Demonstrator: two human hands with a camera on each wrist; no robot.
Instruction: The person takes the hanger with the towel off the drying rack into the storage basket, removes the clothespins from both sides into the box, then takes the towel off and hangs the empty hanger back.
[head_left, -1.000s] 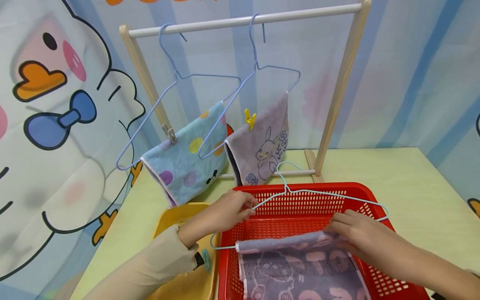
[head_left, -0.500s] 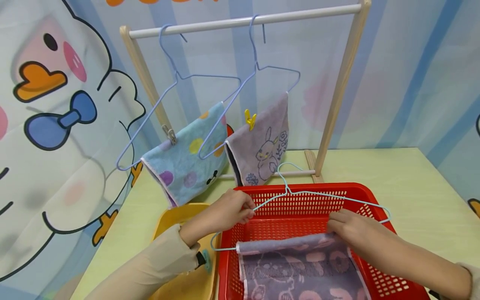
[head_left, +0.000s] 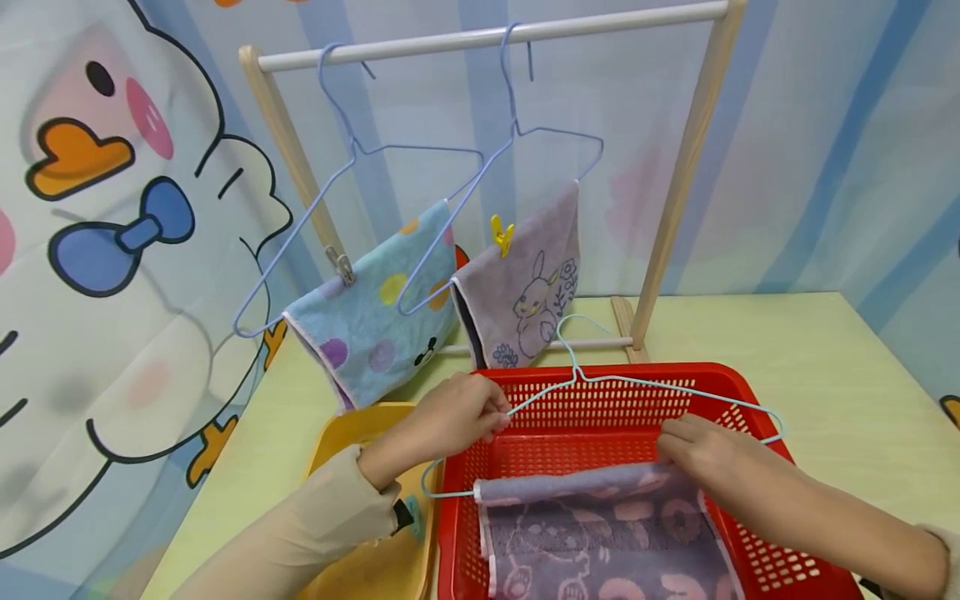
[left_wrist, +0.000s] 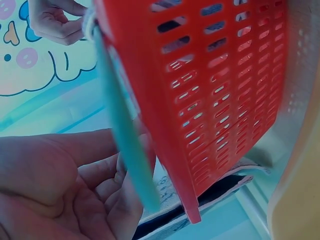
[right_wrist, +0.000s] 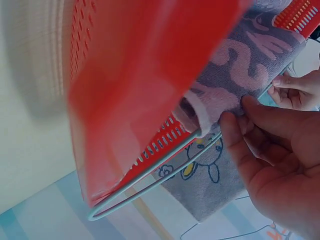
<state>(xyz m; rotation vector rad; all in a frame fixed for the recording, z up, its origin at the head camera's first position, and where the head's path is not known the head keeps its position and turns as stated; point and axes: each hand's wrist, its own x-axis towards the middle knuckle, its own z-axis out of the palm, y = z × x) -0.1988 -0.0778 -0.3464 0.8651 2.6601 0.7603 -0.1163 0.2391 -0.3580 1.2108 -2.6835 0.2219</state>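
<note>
Two up, one on the hanger but not racked, as I read it.

Up: blue towel (head_left: 390,312) with grey clip (head_left: 341,267), and rabbit towel (head_left: 528,292) with yellow clip (head_left: 502,237). Each hangs on its own blue hanger off the rail (head_left: 615,27); rack (head_left: 678,183) stands toward the tabletop (head_left: 832,375)'s far edge.

In work: purple towel (head_left: 592,542), folded over the lower bar of the teal hanger (head_left: 576,374). It sits over the red basket (head_left: 652,367), in front of the rack. My left hand (head_left: 465,408) has fingers curled round the hanger's left arm. My right hand (head_left: 708,450) pinches the towel's fold at the bar between thumb and fingertips; right wrist view confirms. Hanger hook is below the rail, not on it.

Left, my judgement: square the fold, clip it, hook the hanger on the rail. I see no clip on this towel. Yellow tray (head_left: 367,575), toward the tabletop's left edge, holds what looks like a teal clip (head_left: 415,517), partly hidden by the left cuff. Can't tell whether more towels lie under this one.
</note>
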